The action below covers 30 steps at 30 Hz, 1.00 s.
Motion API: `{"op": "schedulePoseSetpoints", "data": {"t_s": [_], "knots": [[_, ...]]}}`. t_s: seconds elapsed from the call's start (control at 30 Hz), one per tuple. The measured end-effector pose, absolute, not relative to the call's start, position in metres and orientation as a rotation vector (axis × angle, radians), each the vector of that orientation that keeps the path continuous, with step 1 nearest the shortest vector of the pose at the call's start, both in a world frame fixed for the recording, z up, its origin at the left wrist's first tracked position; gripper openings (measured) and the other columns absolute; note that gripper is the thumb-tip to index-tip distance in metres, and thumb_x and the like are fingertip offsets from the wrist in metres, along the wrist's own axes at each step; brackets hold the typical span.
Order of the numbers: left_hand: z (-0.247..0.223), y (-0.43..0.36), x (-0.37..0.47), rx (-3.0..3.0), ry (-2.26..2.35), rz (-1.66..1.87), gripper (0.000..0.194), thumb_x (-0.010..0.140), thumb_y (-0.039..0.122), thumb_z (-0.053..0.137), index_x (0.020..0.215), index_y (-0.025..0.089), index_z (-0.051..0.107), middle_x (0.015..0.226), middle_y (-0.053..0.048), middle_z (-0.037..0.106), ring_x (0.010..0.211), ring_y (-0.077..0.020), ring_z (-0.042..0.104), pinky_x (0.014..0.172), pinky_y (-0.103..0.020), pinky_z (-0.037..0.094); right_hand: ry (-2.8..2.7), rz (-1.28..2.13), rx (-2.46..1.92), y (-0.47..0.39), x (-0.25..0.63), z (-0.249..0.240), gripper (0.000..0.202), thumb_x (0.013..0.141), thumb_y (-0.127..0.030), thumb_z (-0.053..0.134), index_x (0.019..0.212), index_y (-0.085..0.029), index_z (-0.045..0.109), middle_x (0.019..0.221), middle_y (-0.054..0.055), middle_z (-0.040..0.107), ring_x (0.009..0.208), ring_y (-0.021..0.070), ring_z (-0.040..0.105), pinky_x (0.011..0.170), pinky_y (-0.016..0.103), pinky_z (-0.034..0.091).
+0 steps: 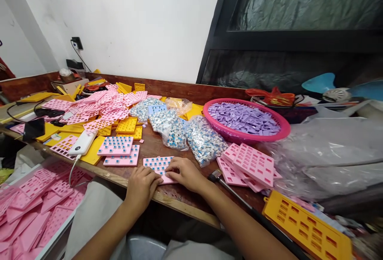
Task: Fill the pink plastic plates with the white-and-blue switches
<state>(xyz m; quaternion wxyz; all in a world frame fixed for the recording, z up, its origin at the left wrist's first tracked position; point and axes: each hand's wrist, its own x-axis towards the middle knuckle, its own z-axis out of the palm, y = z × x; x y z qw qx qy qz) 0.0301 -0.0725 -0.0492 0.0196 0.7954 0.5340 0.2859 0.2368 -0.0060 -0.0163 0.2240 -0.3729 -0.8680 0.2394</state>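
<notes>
Two hands on one pink board (pixel 158 167) at the near table edge (pixel 185 208); head view. My left fingers (pixel 153 181) curl on its near-left corner; my right fingers (pixel 172 168) bend over its right side, grip unclear. Bagged blue-white pieces (pixel 205 138) lie beyond.

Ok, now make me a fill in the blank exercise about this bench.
The left hand and right hand touch a board coloured ____.
The small pieces in the round basket are ____.
The basket stands to the ____ of both hands.
The wall behind the bench is ____.

Missing words: pink; purple; right; white.
</notes>
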Motion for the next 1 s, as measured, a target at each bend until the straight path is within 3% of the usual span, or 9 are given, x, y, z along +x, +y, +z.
{"op": "schedulePoseSetpoints", "data": {"t_s": [0.23, 0.33, 0.43, 0.57, 0.67, 0.83, 1.0], "knots": [[-0.038, -0.075, 0.026, 2.526, 1.506, 0.936, 0.021, 0.1, 0.035, 0.054, 0.094, 0.025, 0.072, 0.092, -0.007, 0.073, 0.087, -0.0227, 0.063, 0.081, -0.04, 0.045, -2.277, 0.711, -0.975, 0.006, 0.247, -0.017, 0.012, 0.087, -0.029, 0.071, 0.092, -0.02, 0.077, 0.09, 0.005, 0.07, 0.082, 0.0185, 0.064, 0.076, 0.029, 0.048], [-0.009, -0.035, 0.021, 2.397, 1.443, 0.978, 0.027, 0.099, 0.042, 0.053, 0.096, 0.023, 0.072, 0.097, -0.008, 0.074, 0.091, -0.0222, 0.065, 0.082, -0.036, 0.047, -2.058, 0.487, -1.14, 0.022, 0.258, -0.024, 0.02, 0.091, -0.028, 0.064, 0.106, -0.019, 0.072, 0.105, 0.009, 0.07, 0.098, 0.0228, 0.064, 0.09, 0.036, 0.05], [0.013, 0.029, 0.026, 2.209, 1.614, 0.838, 0.034, 0.095, 0.049, 0.056, 0.101, 0.02, 0.072, 0.098, -0.009, 0.074, 0.089, -0.0232, 0.065, 0.078, -0.032, 0.046, -1.999, 0.28, -1.364, 0.035, 0.267, -0.034, 0.042, 0.088, -0.024, 0.064, 0.129, -0.014, 0.061, 0.127, 0.015, 0.063, 0.12, 0.0286, 0.057, 0.106, 0.045, 0.043], [0.003, 0.102, 0.045, 2.128, 1.556, 0.719, 0.033, 0.08, 0.047, 0.073, 0.073, 0.015, 0.066, 0.069, -0.008, 0.069, 0.07, -0.0232, 0.065, 0.066, -0.029, 0.045, -2.145, 0.229, -1.501, 0.038, 0.269, -0.043, 0.059, 0.089, -0.025, 0.063, 0.143, -0.01, 0.048, 0.143, 0.02, 0.054, 0.134, 0.0321, 0.049, 0.115, 0.047, 0.037], [-0.023, 0.125, 0.055, 2.061, 1.447, 0.756, 0.025, 0.084, 0.039, 0.068, 0.079, 0.015, 0.064, 0.064, -0.003, 0.066, 0.064, -0.0191, 0.061, 0.064, -0.027, 0.045, -2.285, 0.224, -1.468, 0.034, 0.269, -0.045, 0.055, 0.089, -0.027, 0.065, 0.139, -0.01, 0.052, 0.142, 0.021, 0.056, 0.135, 0.0332, 0.049, 0.116, 0.05, 0.035], [-0.057, 0.13, 0.054, 1.888, 1.212, 0.893, 0.018, 0.09, 0.031, 0.055, 0.094, 0.015, 0.062, 0.081, -0.002, 0.068, 0.069, -0.0156, 0.059, 0.068, -0.027, 0.049, -2.178, 0.468, -1.357, 0.039, 0.269, -0.052, 0.05, 0.089, -0.031, 0.064, 0.135, -0.013, 0.056, 0.153, 0.021, 0.045, 0.144, 0.0329, 0.04, 0.121, 0.053, 0.029], [-0.068, 0.133, 0.06, 1.717, 1.012, 1.037, 0.023, 0.079, 0.017, 0.059, 0.102, 0.014, 0.062, 0.098, -0.005, 0.07, 0.091, -0.0194, 0.063, 0.085, -0.03, 0.052, -1.502, 1.034, -1.138, 0.058, 0.257, -0.066, 0.083, 0.077, -0.037, 0.077, 0.148, -0.025, 0.034, 0.157, 0.014, 0.039, 0.147, 0.0288, 0.037, 0.122, 0.052, 0.03]]}}
